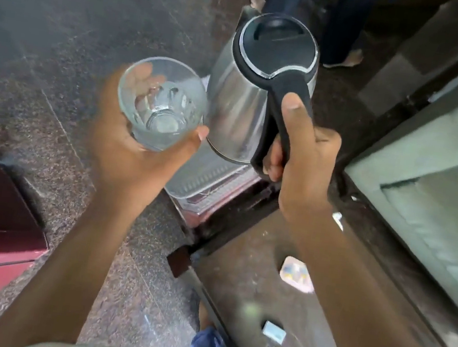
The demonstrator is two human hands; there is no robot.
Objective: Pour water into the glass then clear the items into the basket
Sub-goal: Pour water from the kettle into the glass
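Our right hand grips the black handle of the steel kettle, thumb along the top; our left hand cups the glass, which looks empty. Both hang above the floor, just off the bench corner, over what may be the basket. The spout points away, so we should bring the glass under it, then tip slowly, lid shut.

Basket mostly behind kettle
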